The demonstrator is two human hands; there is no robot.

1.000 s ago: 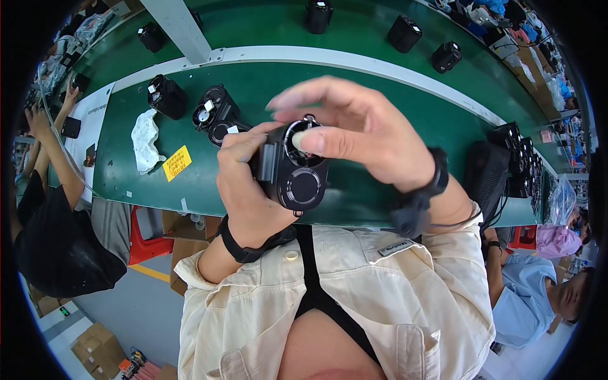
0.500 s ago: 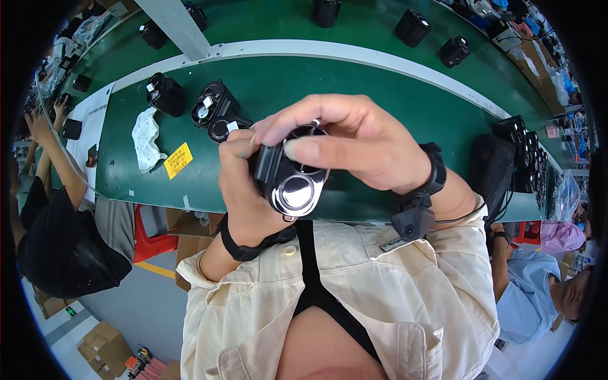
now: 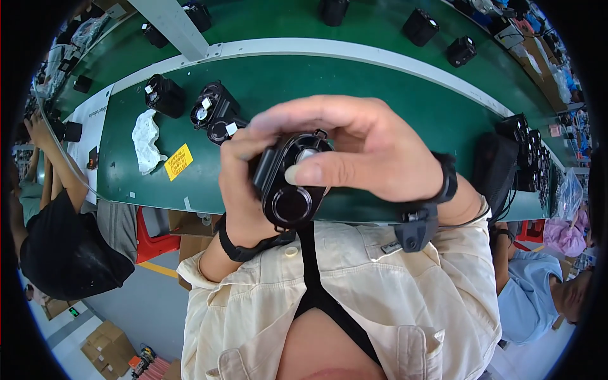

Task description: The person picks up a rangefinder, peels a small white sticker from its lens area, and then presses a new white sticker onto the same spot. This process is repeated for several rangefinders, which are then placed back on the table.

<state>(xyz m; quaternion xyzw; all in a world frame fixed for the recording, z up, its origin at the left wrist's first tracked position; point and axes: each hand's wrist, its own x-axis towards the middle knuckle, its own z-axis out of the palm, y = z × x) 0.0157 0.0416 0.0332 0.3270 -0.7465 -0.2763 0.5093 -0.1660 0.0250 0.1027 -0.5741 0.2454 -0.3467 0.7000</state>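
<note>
Clasping the black device (image 3: 292,206) by its side at the near edge of the worktop (image 3: 354,76), the left hand (image 3: 242,193) seemingly steadies its ringed end upward for the right hand (image 3: 373,149), arched over with thumb on that end, its grip unclear.

- At centre, over the table's (image 3: 285,82) near side: held device (image 3: 291,206), left hand (image 3: 242,187) at nine o'clock, right hand (image 3: 386,142) at two.
- At ten o'clock, on the table: housing (image 3: 167,96), second device (image 3: 218,104) at its three, wrapping (image 3: 146,144) at its seven.
- At the wrapping's four o'clock: card (image 3: 178,162).
- At three o'clock: case (image 3: 494,158), row of units (image 3: 525,142) behind.
- Beyond the rail (image 3: 304,47), ten to two: more housings (image 3: 420,27).
</note>
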